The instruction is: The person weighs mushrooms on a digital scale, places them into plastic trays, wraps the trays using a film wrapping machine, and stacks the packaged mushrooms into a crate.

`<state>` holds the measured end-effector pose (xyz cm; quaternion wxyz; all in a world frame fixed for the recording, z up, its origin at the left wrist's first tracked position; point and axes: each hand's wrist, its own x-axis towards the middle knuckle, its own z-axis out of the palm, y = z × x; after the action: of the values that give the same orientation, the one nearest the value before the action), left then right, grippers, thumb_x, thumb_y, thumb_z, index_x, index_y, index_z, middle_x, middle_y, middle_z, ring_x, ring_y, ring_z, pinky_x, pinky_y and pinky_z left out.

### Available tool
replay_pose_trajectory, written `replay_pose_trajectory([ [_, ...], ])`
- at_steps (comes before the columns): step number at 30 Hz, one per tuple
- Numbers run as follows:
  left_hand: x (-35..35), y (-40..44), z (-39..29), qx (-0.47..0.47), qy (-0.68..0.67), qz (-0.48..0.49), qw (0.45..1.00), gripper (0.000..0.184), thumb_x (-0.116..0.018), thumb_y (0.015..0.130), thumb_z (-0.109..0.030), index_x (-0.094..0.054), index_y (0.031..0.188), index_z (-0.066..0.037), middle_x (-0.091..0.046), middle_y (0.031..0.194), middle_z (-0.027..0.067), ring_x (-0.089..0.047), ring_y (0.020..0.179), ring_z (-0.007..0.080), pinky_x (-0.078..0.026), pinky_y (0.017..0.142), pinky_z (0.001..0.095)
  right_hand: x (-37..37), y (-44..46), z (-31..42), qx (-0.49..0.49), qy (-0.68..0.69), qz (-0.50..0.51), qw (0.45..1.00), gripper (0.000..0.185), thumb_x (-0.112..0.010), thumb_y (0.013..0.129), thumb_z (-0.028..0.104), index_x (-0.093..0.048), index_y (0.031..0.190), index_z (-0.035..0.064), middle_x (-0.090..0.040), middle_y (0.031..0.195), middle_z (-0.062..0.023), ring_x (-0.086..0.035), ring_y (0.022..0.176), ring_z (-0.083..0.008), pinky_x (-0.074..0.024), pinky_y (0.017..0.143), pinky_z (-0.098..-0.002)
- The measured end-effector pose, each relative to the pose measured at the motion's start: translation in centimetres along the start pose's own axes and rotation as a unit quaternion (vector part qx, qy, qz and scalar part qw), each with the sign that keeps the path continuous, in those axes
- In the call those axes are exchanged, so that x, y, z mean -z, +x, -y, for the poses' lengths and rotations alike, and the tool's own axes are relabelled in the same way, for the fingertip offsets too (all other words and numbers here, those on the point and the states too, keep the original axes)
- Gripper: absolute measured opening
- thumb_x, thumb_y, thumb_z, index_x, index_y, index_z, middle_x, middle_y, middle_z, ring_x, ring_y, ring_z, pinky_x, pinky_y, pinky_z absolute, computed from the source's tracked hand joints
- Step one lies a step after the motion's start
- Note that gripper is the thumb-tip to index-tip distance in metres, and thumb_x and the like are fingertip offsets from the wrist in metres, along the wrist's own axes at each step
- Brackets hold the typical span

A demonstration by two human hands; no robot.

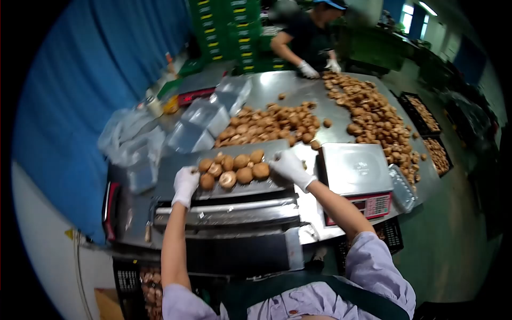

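Brown mushrooms (234, 170) sit packed in two short rows on the flat metal top of a wrapping machine (229, 210). One shows its pale underside. A clear sheen lies around them, but whether it is a tray or film I cannot tell. At their left end is my left hand (185, 185) in a white glove, fingers closed. My right hand (290, 168), also gloved, is at the right end with its fingertips pinched together. What either hand grips is too small and blurred to make out.
A mushroom heap (272, 124) lies behind the machine, a larger pile (373, 117) to the right. Clear plastic trays (200, 122) stand left, a scale (356, 170) right. Across the table, a co-worker's gloved hand (308, 69) is near the large pile. Filled crates (437, 154) stand beyond.
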<state>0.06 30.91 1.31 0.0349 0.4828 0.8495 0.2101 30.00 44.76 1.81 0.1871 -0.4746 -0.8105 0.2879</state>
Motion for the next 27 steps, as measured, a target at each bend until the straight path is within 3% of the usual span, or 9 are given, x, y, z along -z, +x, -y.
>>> replay_pose_trajectory([
  [4,1.6,-0.8,3.0,0.097,-0.072,0.075,0.990,0.025,-0.060,0.077,-0.024,-0.071,0.095,-0.012,-0.067,0.092,0.0157,-0.064,0.090,0.0317,-0.050,0.080,0.0397,-3.1,0.7,2.1,-0.017,0.052,0.026,0.998,0.030,-0.058,0.076,0.030,-0.066,0.078,0.0011,-0.064,0.077,-0.0221,-0.064,0.078,-0.0375,-0.0501,0.073,-0.0425],
  [5,2.1,-0.6,3.3,0.102,-0.106,0.101,0.984,0.025,-0.061,0.077,-0.024,-0.071,0.096,-0.011,-0.067,0.093,0.0153,-0.064,0.090,0.0306,-0.050,0.080,0.0388,-3.3,0.6,2.5,0.007,-0.006,-0.002,1.000,0.026,-0.060,0.077,0.026,-0.068,0.078,0.0009,-0.066,0.066,-0.0143,-0.067,0.066,-0.0233,-0.0516,0.063,-0.0333],
  [7,2.0,-0.7,4.4,0.038,-0.058,0.071,0.995,0.026,-0.062,0.077,-0.024,-0.070,0.099,-0.011,-0.067,0.095,0.0140,-0.065,0.091,0.0286,-0.050,0.082,0.0366,-4.1,0.7,1.7,-0.008,0.012,0.002,1.000,0.027,-0.060,0.078,0.026,-0.068,0.079,0.0006,-0.065,0.067,-0.0158,-0.066,0.066,-0.0243,-0.0509,0.063,-0.0337],
  [11,2.9,-1.2,6.0,0.040,-0.186,0.133,0.973,0.033,-0.062,0.078,-0.023,-0.066,0.109,-0.009,-0.067,0.099,0.0140,-0.065,0.093,0.0264,-0.049,0.084,0.0338,-2.8,-1.9,2.0,0.029,-0.065,0.007,0.997,0.025,-0.063,0.081,0.027,-0.066,0.086,0.0025,-0.066,0.073,-0.0154,-0.065,0.070,-0.0275,-0.0498,0.065,-0.0357],
  [15,7.1,-4.0,6.6,-0.165,-0.133,0.111,0.971,0.026,-0.061,0.082,-0.015,-0.065,0.107,-0.009,-0.065,0.099,0.0097,-0.063,0.090,0.0256,-0.050,0.081,0.0328,1.2,-6.3,3.4,0.218,-0.184,0.002,0.959,0.019,-0.063,0.082,0.026,-0.064,0.090,0.0085,-0.064,0.071,-0.0119,-0.063,0.071,-0.0304,-0.0509,0.061,-0.0410],
  [19,9.8,-5.1,7.9,-0.528,0.095,0.136,0.833,0.031,-0.068,0.070,-0.013,-0.064,0.100,-0.015,-0.061,0.101,0.0045,-0.061,0.078,0.0230,-0.050,0.063,0.0347,3.8,-8.7,3.7,0.382,-0.347,0.119,0.848,0.031,-0.060,0.079,0.018,-0.061,0.109,0.0110,-0.061,0.111,-0.0075,-0.060,0.081,-0.0220,-0.0532,0.065,-0.0328],
  [23,8.5,-5.5,8.9,-0.562,0.171,0.169,0.791,0.028,-0.066,0.069,-0.012,-0.063,0.097,-0.013,-0.061,0.099,0.0040,-0.060,0.076,0.0228,-0.050,0.060,0.0346,2.3,-8.9,3.6,0.493,-0.330,0.146,0.792,0.034,-0.053,0.082,0.015,-0.056,0.115,0.0051,-0.058,0.114,-0.0110,-0.058,0.078,-0.0223,-0.0513,0.060,-0.0321],
  [25,8.1,-5.4,9.2,-0.561,0.183,0.176,0.788,0.025,-0.065,0.070,-0.011,-0.063,0.095,-0.011,-0.061,0.098,0.0038,-0.060,0.076,0.0226,-0.050,0.060,0.0345,1.7,-9.5,4.3,0.338,-0.315,0.236,0.855,0.034,-0.054,0.081,0.014,-0.057,0.113,0.0044,-0.061,0.101,-0.0116,-0.059,0.076,-0.0254,-0.0513,0.061,-0.0341],
  [27,7.8,-5.5,9.9,-0.521,0.093,0.179,0.829,0.017,-0.061,0.074,-0.010,-0.062,0.092,-0.010,-0.060,0.093,0.0040,-0.060,0.077,0.0208,-0.050,0.062,0.0342,0.9,-9.7,2.2,0.347,-0.266,0.199,0.877,0.027,-0.055,0.081,0.015,-0.060,0.105,0.0027,-0.061,0.089,-0.0122,-0.059,0.071,-0.0281,-0.0510,0.063,-0.0366],
])
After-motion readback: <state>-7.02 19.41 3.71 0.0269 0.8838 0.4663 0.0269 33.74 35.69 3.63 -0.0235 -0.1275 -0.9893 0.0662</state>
